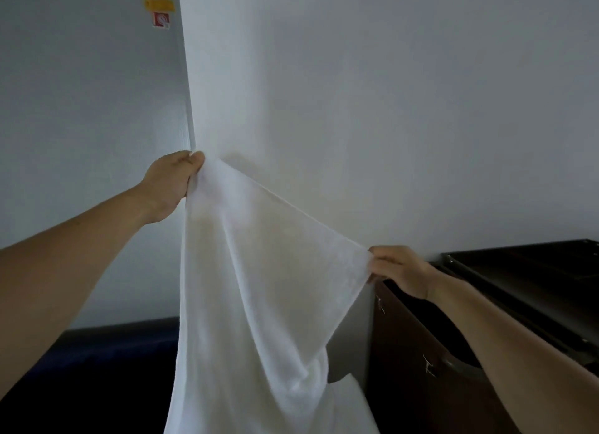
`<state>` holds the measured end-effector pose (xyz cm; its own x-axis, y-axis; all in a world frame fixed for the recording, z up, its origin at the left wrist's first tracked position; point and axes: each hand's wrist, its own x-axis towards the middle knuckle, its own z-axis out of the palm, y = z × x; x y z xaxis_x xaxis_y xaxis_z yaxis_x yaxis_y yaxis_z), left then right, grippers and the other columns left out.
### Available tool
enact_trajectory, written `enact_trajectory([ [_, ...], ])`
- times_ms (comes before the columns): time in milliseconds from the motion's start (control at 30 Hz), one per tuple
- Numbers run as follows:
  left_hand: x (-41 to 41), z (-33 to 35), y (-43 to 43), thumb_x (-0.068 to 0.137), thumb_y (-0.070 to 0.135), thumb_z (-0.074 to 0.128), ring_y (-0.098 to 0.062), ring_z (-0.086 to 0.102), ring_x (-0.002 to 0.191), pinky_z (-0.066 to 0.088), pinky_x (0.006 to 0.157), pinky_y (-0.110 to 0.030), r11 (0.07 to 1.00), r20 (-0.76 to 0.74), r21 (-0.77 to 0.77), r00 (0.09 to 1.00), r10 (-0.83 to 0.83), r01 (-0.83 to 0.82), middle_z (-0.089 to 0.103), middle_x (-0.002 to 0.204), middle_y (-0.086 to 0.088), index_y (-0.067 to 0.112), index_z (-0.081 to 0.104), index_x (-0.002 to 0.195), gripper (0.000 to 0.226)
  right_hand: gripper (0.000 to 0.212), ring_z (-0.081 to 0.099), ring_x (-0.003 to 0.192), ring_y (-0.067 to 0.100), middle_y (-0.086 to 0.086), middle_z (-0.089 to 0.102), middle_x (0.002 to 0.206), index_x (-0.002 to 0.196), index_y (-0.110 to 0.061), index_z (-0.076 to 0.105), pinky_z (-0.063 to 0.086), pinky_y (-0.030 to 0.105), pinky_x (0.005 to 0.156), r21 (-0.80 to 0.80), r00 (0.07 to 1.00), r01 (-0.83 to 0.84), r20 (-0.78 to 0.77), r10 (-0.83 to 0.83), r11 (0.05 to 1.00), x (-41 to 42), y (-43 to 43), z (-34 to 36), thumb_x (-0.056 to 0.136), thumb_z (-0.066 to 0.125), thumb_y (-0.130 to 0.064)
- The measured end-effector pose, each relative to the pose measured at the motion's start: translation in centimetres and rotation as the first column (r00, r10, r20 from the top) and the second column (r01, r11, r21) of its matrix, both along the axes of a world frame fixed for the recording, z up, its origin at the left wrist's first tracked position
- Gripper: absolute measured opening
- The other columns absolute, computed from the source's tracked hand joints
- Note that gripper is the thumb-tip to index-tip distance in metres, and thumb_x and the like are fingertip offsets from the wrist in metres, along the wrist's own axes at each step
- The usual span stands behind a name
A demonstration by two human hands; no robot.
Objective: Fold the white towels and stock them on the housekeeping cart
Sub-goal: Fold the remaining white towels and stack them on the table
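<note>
A white towel (259, 287) hangs in the air in front of me, stretched along its top edge between both hands. My left hand (170, 182) grips one top corner, raised higher at the centre left. My right hand (400, 270) pinches the other top corner, lower and to the right. The top edge slopes down from left to right. The cloth drops in loose folds past the bottom of the view, so its lower end is hidden.
A dark brown cart or cabinet (486, 320) with a black top stands at the right, close under my right arm. White walls (389, 109) fill the background. A dark blue surface (97, 362) lies low at the left.
</note>
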<state>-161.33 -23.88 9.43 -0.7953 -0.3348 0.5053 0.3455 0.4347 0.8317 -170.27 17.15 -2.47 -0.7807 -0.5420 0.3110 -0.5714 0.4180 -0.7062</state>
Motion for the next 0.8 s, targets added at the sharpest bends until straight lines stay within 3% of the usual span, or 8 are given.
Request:
enact_trajectory([
  [133,1.4,-0.9,-3.1,0.104,0.040,0.045,-0.021,0.052,0.076,0.043,0.074,-0.035,0.963,0.016,-0.234,0.990,0.138,-0.131,0.059,0.080,-0.002,0.011,0.061,0.086,0.038,0.028,0.054,0.051,0.001,-0.015,0.064,0.055,0.066,-0.021,0.064,0.038,0.013,0.054,0.076,0.953,0.115,-0.289,-0.089,0.990,0.6,0.3,7.8,0.093,0.069,-0.026],
  [267,2.2,2.5,-2.9,0.098,0.045,0.047,-0.022,0.050,0.071,0.039,0.072,-0.036,0.982,-0.172,-0.014,0.967,0.186,-0.191,0.056,0.076,-0.002,0.020,0.059,0.080,0.033,0.024,0.055,0.043,0.000,-0.015,0.061,0.049,0.070,-0.029,0.063,0.036,0.008,0.046,-0.208,0.823,0.184,-0.502,-0.267,0.961,2.1,-1.7,15.5,0.092,0.069,-0.036],
  [333,2.2,4.1,-2.4,0.094,0.046,0.045,-0.024,0.049,0.068,0.039,0.068,-0.038,0.960,-0.223,0.115,0.935,0.276,-0.256,0.050,0.070,-0.003,0.020,0.051,0.073,0.034,0.016,0.057,0.045,0.002,-0.008,0.064,0.051,0.078,-0.026,0.060,0.039,0.013,0.047,-0.328,0.845,0.144,-0.451,-0.289,0.934,2.6,-3.4,17.4,0.091,0.070,-0.029],
  [400,2.3,4.0,-2.2,0.094,0.042,0.043,-0.027,0.047,0.073,0.038,0.068,-0.043,0.933,-0.208,0.166,0.913,0.351,-0.321,0.044,0.067,-0.005,0.018,0.044,0.069,0.034,0.019,0.059,0.046,0.006,-0.001,0.067,0.061,0.083,-0.026,0.055,0.042,0.022,0.049,-0.232,0.880,0.149,-0.413,-0.236,0.961,3.3,-4.6,17.9,0.087,0.073,-0.019],
  [533,2.8,1.4,-2.0,0.102,0.039,0.036,-0.017,0.042,0.066,0.032,0.064,-0.033,0.874,-0.260,0.026,0.841,0.474,-0.485,0.042,0.069,0.003,0.018,0.041,0.073,0.036,0.027,0.055,0.047,0.001,-0.002,0.065,0.071,0.080,-0.030,0.061,0.046,0.022,0.051,-0.290,0.867,0.178,-0.406,-0.289,0.940,3.6,-3.7,19.8,0.080,0.081,-0.012],
  [600,3.3,1.7,-0.9,0.099,0.040,0.039,-0.002,0.038,0.058,0.033,0.058,-0.030,0.893,-0.360,0.088,0.821,0.442,-0.442,0.038,0.068,0.008,0.021,0.038,0.070,0.034,0.027,0.060,0.061,0.011,0.000,0.065,0.080,0.096,-0.028,0.063,0.049,0.029,0.061,-0.406,0.884,0.170,-0.340,-0.321,0.898,3.4,-3.4,20.0,0.081,0.080,-0.012],
  [700,4.2,2.6,0.3,0.084,0.045,0.047,0.002,0.033,0.047,0.031,0.043,-0.017,0.942,-0.430,0.102,0.840,0.332,-0.320,0.036,0.061,0.012,0.019,0.038,0.065,0.033,0.062,0.063,0.083,0.020,0.006,0.064,0.099,0.141,-0.021,0.048,0.054,0.034,0.077,-0.468,0.924,0.190,-0.212,-0.318,0.863,2.9,-3.6,18.7,0.087,0.076,-0.011],
  [800,4.2,2.2,0.5,0.074,0.042,0.058,-0.005,0.043,0.050,0.036,0.041,-0.020,0.959,-0.424,0.064,0.862,0.276,-0.276,0.046,0.060,0.009,0.007,0.050,0.068,0.036,0.037,0.059,0.074,0.019,0.003,0.064,0.087,0.122,-0.003,0.064,0.050,0.037,0.073,-0.456,0.909,0.262,-0.179,-0.376,0.850,2.2,-3.0,17.6,0.088,0.073,-0.010],
])
